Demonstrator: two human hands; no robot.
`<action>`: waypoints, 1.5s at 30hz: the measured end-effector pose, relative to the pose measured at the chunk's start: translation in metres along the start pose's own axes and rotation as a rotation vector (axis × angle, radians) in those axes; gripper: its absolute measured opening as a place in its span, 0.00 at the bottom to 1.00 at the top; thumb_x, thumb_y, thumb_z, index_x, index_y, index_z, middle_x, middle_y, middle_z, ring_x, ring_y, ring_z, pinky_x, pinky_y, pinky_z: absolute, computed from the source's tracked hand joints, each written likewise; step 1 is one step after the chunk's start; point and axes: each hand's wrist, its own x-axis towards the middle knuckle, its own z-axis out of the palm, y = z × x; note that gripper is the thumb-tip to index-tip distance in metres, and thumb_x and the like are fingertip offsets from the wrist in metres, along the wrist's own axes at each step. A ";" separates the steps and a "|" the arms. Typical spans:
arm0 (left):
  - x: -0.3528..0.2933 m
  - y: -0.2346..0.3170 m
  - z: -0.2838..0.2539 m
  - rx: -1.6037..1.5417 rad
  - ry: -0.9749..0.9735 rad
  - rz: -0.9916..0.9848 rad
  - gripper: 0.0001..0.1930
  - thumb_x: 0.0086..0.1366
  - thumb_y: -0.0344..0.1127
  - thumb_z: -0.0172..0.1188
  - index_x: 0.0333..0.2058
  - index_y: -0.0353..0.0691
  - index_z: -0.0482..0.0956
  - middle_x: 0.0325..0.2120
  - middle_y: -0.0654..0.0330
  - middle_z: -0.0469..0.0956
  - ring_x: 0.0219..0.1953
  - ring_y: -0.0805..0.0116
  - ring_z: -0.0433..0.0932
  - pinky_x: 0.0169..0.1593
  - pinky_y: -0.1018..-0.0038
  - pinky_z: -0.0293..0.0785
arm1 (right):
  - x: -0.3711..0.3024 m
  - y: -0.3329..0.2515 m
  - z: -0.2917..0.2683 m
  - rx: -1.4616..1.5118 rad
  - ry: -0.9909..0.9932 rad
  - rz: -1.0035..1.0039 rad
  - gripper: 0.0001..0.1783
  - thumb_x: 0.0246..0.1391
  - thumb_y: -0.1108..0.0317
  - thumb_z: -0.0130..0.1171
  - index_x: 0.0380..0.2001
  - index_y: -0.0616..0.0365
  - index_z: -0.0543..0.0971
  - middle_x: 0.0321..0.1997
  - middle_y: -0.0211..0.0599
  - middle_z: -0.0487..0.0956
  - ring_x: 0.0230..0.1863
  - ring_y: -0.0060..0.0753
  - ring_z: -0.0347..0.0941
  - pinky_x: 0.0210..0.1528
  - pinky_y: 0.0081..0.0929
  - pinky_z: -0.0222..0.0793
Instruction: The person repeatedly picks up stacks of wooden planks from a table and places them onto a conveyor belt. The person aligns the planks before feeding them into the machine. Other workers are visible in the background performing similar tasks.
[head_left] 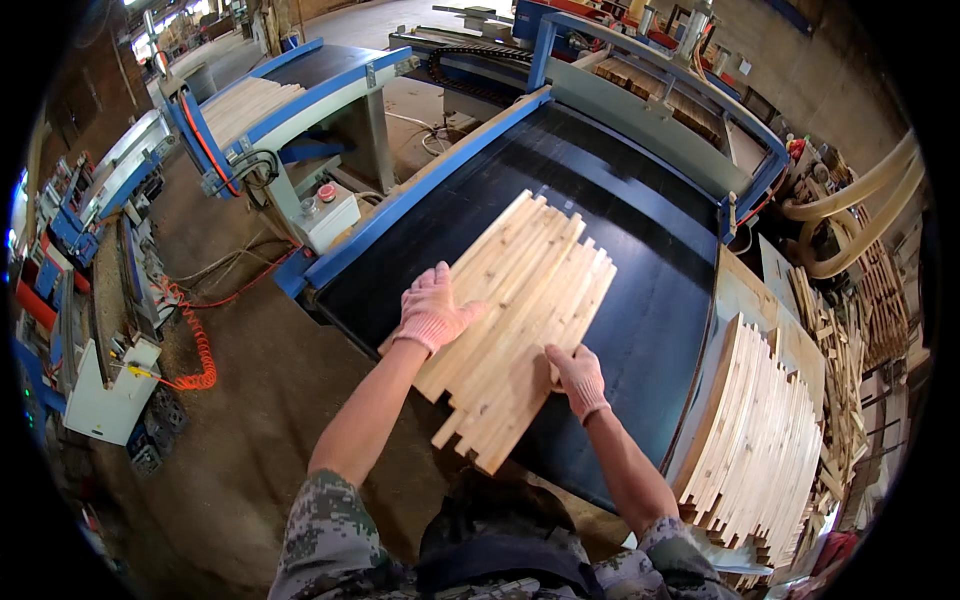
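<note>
Camouflaged arms (325, 525) extend, left hand (433, 310) outspread, right hand (578, 378) gripping pale, knotty, staggered laths (530, 305).

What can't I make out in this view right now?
All in the head view:
- Right hand: most fingertips, hidden by the hand itself and the wooden strips.
- Left hand: palm, hidden by the hand's own back.
- Dark belt: the part under the strips, covered by them.
- Red button: any markings, too small.
</note>
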 end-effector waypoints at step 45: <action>-0.264 0.380 0.311 -0.854 -0.454 0.664 0.45 0.73 0.37 0.66 0.80 0.36 0.50 0.80 0.50 0.52 0.81 0.60 0.52 0.81 0.65 0.46 | -0.308 0.396 -0.527 0.387 1.237 -0.065 0.47 0.63 0.63 0.70 0.78 0.66 0.60 0.75 0.58 0.70 0.76 0.47 0.67 0.73 0.36 0.66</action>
